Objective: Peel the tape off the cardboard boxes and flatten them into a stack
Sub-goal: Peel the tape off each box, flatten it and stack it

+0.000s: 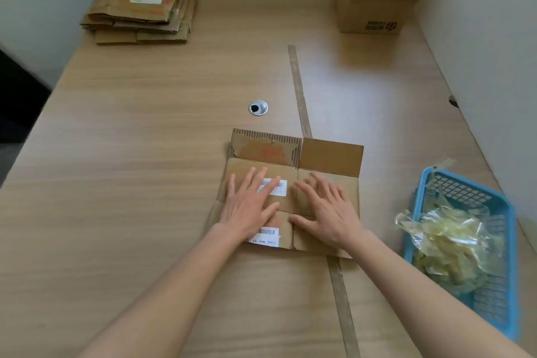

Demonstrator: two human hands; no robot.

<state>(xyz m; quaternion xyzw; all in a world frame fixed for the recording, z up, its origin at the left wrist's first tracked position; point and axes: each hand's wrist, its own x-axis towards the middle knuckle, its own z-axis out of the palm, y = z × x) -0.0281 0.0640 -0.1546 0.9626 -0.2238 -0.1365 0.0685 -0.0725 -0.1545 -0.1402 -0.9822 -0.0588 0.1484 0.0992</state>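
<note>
A flattened cardboard box [329, 154] with white barcode labels lies on the wooden table just in front of me. My left hand [248, 206] presses flat on its left half, fingers spread over a label. On the right half my right hand [328, 211] presses down the same way, fingers straight. A stack of flattened boxes [139, 11] sits at the far left corner. An upright open box [374, 0] stands at the far right.
A blue plastic basket [470, 200] at the right edge holds crumpled peeled tape [447, 238]. A round metal cable grommet [258, 108] is set in the table's middle. A strip seam [299, 96] runs along the table. White walls close in behind and to the right.
</note>
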